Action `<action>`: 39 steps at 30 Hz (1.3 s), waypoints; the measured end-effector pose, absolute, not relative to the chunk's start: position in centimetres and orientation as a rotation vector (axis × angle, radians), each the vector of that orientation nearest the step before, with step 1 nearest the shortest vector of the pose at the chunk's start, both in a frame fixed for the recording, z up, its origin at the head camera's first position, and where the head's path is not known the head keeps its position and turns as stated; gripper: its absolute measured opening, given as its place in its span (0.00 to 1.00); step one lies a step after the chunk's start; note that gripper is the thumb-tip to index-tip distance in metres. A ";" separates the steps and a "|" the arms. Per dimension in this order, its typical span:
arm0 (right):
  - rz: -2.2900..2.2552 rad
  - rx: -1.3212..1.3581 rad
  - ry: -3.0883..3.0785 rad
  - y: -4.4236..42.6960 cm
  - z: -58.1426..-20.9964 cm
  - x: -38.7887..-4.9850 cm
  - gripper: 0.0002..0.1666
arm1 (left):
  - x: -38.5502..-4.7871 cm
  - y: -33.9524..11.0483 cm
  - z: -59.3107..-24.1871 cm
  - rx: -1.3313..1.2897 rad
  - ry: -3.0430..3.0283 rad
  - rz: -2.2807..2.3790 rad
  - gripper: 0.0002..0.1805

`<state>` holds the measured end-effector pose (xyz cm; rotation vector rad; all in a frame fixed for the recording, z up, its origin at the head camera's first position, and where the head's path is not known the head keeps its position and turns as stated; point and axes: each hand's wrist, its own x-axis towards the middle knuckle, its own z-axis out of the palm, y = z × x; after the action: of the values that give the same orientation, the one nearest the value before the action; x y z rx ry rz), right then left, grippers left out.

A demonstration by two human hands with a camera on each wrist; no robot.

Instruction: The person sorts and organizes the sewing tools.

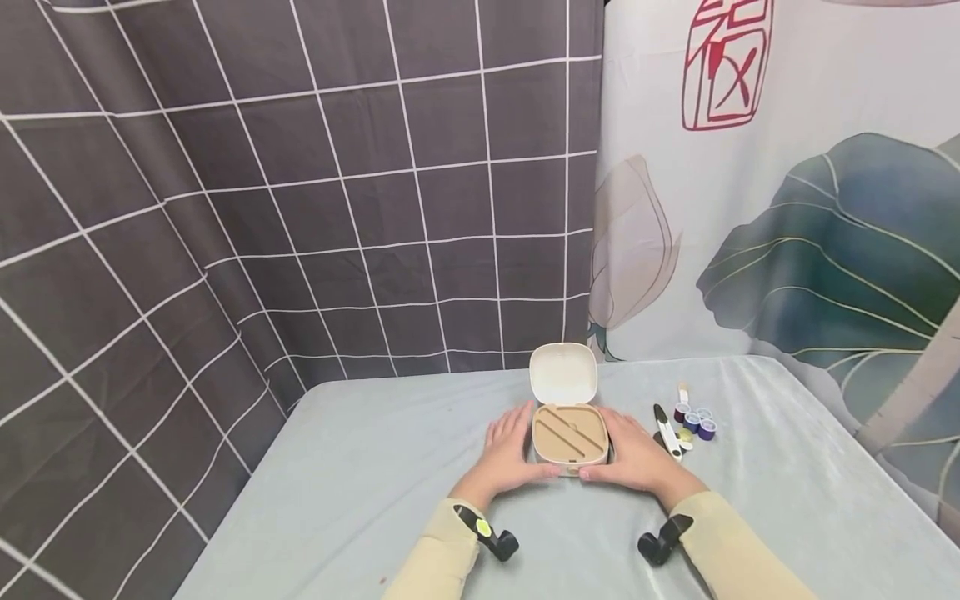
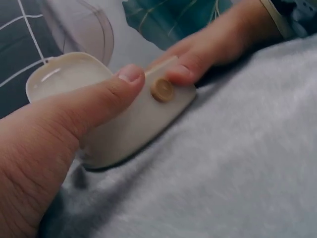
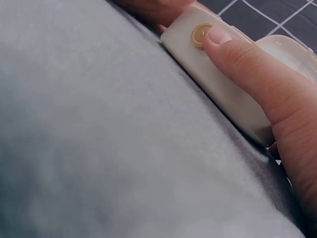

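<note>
A cream storage box (image 2: 131, 126) stands on the table with its rounded lid (image 1: 564, 375) tipped up at the back. Inside it lies a tan tray (image 1: 555, 450) with long diagonal slots. My left hand (image 1: 508, 450) grips the box's left side, its thumb along the front wall. On the opposite side my right hand (image 1: 633, 454) holds the box the same way. A round tan button (image 2: 162, 90) sits on the front wall between the thumbs; in the right wrist view the right thumb tip touches or overlaps its edge.
Right of the box lie black-and-white snips (image 1: 667, 433), several small thread spools (image 1: 707, 429) and small yellowish pieces (image 1: 685, 435). A grey-blue cloth (image 1: 360, 483) covers the table. A dark checked curtain (image 1: 375, 208) and a printed curtain (image 1: 652, 100) hang behind.
</note>
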<state>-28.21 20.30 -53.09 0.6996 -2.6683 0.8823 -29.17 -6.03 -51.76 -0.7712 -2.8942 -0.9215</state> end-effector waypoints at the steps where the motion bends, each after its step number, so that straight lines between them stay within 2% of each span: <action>1: 0.875 0.692 -2.676 20.3 -53.1 -28.1 0.66 | -29.2 -6.0 -51.5 -0.787 -2.869 -0.979 0.62; 8: 0.860 0.666 -2.697 20.2 -53.1 -28.0 0.67 | -29.4 -4.2 -49.3 -0.901 -2.723 -1.084 0.45; 18: 0.853 0.689 -2.684 20.3 -53.3 -27.8 0.68 | -29.3 -2.4 -48.1 -1.171 -2.693 -0.858 0.32; 26: 0.861 0.695 -2.678 20.5 -53.4 -28.0 0.66 | -29.9 -2.0 -48.2 -1.270 -2.675 -0.650 0.31; 33: 0.856 0.691 -2.669 20.5 -53.3 -27.9 0.65 | -31.4 -1.9 -46.7 -1.461 -2.656 -0.265 0.23; 39: 0.849 0.695 -2.679 20.4 -53.3 -28.0 0.66 | -31.9 -1.3 -45.6 -1.581 -2.656 -0.148 0.26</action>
<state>-27.98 20.42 -53.27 0.6952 -2.6786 0.8488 -31.95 -1.33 -45.55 -1.5811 -2.6561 -0.1478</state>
